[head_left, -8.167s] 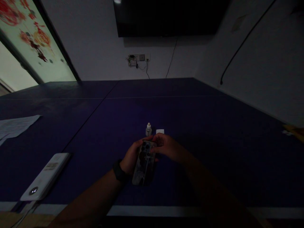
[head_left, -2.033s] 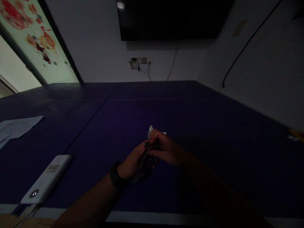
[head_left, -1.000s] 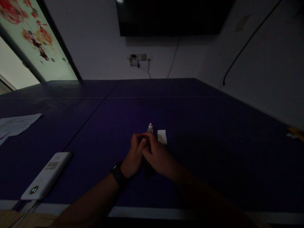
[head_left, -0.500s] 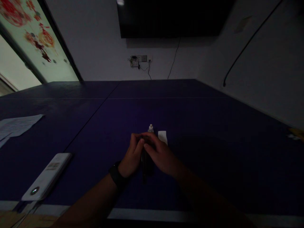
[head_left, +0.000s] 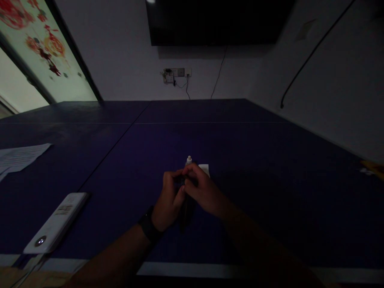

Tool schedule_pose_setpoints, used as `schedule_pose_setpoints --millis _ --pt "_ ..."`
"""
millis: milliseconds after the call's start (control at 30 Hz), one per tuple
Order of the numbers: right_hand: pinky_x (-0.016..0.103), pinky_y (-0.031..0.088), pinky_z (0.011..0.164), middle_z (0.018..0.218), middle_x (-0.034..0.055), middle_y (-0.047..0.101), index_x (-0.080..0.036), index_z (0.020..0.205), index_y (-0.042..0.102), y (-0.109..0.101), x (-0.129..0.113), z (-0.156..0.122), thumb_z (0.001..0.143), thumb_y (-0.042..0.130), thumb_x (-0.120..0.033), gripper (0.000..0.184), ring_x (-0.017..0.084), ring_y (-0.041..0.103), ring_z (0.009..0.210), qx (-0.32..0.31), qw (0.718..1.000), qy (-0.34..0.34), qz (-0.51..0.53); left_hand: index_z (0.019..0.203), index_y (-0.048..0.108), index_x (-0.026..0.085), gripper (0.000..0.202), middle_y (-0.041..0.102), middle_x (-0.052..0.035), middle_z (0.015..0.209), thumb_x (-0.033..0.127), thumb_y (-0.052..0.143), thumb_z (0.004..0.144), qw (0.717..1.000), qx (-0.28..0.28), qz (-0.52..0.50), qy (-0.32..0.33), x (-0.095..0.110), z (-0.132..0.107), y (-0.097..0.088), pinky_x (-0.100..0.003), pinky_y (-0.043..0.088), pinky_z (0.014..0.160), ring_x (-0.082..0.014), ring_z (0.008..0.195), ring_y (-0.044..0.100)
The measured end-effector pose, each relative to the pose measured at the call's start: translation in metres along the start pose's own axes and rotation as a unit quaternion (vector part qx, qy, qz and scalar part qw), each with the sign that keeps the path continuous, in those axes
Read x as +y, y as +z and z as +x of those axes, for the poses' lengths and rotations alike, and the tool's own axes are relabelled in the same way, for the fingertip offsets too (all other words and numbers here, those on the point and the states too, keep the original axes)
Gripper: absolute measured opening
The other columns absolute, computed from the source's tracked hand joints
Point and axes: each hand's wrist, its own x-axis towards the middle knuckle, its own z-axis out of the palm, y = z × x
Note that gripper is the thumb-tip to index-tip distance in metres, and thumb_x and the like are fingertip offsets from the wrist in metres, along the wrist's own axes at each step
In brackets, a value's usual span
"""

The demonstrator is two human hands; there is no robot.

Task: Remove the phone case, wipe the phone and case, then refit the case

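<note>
Both hands are over the middle of the blue table-tennis table (head_left: 240, 144). My left hand (head_left: 169, 200), with a black wristband (head_left: 148, 226), and my right hand (head_left: 204, 188) hold a dark phone in a case (head_left: 186, 214) between them. The phone is turned edge-on, and the fingers hide its upper end. Just past my right fingers stand a small white-capped dropper bottle (head_left: 189, 161) and a white square of paper or card (head_left: 204, 169), partly covered by my right hand.
A white power bank (head_left: 55, 222) lies at the lower left, and sheets of printed paper (head_left: 21, 158) lie at the left. A yellowish item (head_left: 372, 168) sits at the far right edge. Walls border the table's far and right sides.
Since the earliest frame, the phone has turned from showing its back to edge-on. In the last moments my right hand has moved up over the white square, and my left hand has slid lower.
</note>
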Motion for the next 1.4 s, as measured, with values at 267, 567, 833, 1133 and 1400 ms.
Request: schedule_pose_setpoints --millis 267,567,833,1133,1400 --pt "0.026 0.039 0.064 0.082 -0.0051 0.052 -0.024 0.098 0.048 0.001 -0.010 -0.003 0.074 0.052 -0.012 0.026 0.012 0.049 0.068 -0.011 0.998 0.015 -0.060 0.120 0.049 0.020 0.031 0.053 -0.0113 0.121 0.035 0.056 0.094 0.999 0.000 0.038 0.007 0.005 0.003 0.000 -0.046 0.039 0.101 -0.0262 0.114 0.051" --pt "0.029 0.044 0.070 0.086 -0.0039 0.053 -0.025 0.102 0.048 0.002 -0.003 -0.008 0.073 0.051 -0.009 0.034 0.014 0.053 0.073 0.000 0.999 0.016 -0.031 0.129 0.048 0.023 0.048 0.051 -0.0114 0.125 0.024 0.065 0.084 0.998 -0.056 0.033 0.006 0.001 0.008 -0.006 -0.048 0.042 0.103 -0.0280 0.119 0.049" --pt "0.034 0.051 0.089 0.117 0.0028 0.060 -0.027 0.112 0.049 0.013 0.005 -0.008 0.072 0.046 -0.006 0.045 0.019 0.060 0.113 0.001 1.000 -0.008 0.028 0.127 0.048 0.022 0.062 0.047 -0.0097 0.118 0.019 0.075 0.070 0.994 -0.077 0.078 -0.002 0.009 0.010 -0.012 -0.047 0.048 0.098 -0.0279 0.114 0.051" --pt "0.044 0.031 0.119 0.148 0.0071 0.046 -0.026 0.106 0.045 0.025 0.002 -0.008 0.065 0.041 0.001 0.050 0.018 0.043 0.141 0.038 0.999 0.009 0.026 0.127 0.044 0.023 0.063 0.045 -0.0107 0.124 0.021 0.074 0.071 0.989 -0.117 0.091 0.012 0.021 0.012 -0.013 -0.046 0.048 0.099 -0.0269 0.115 0.049" --pt "0.048 0.031 0.119 0.152 0.0091 0.042 -0.026 0.105 0.043 0.024 0.009 -0.008 0.067 0.041 0.000 0.047 0.019 0.041 0.143 0.062 0.998 0.002 0.005 0.136 0.035 0.023 0.065 0.041 -0.0129 0.135 0.018 0.066 0.079 0.983 -0.153 0.085 0.064 0.014 0.013 -0.010 -0.050 0.040 0.110 -0.0289 0.128 0.042"
